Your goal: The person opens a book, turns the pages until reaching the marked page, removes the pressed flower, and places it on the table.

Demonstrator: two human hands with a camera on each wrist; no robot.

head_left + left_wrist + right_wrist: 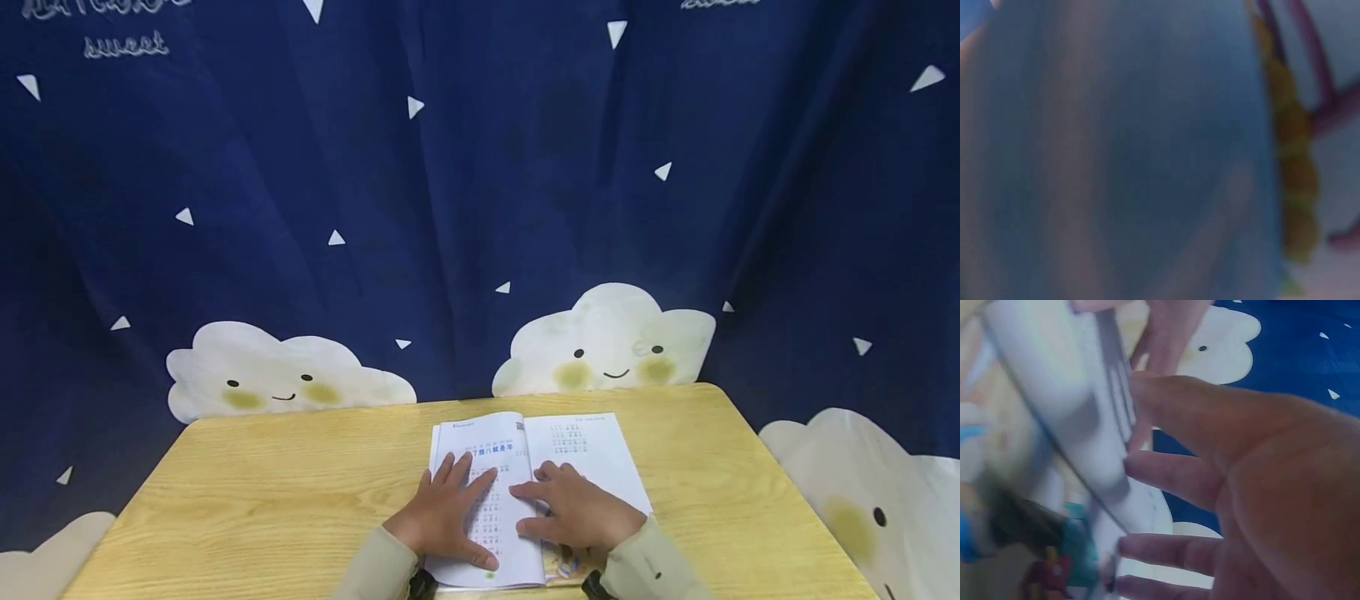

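An open book (600,462) with printed characters lies on the wooden table. On its left page my left hand (446,518) rests flat, fingers spread over the text and thumb near the lower edge. My right hand (581,510) reaches over the right page, its fingertips touching the paper near the spine. In the right wrist view, fairly straight fingers of the right hand (1229,469) meet the page (1063,406), and part of the left hand (1172,331) shows beyond. A coloured picture is partly visible below the right hand. The left wrist view is too blurred to identify the blue surface.
The light wooden table (300,492) extends to both sides of the book. Behind it hangs a dark blue curtain (487,183) with white triangles and smiling clouds, close to the table's far edge.
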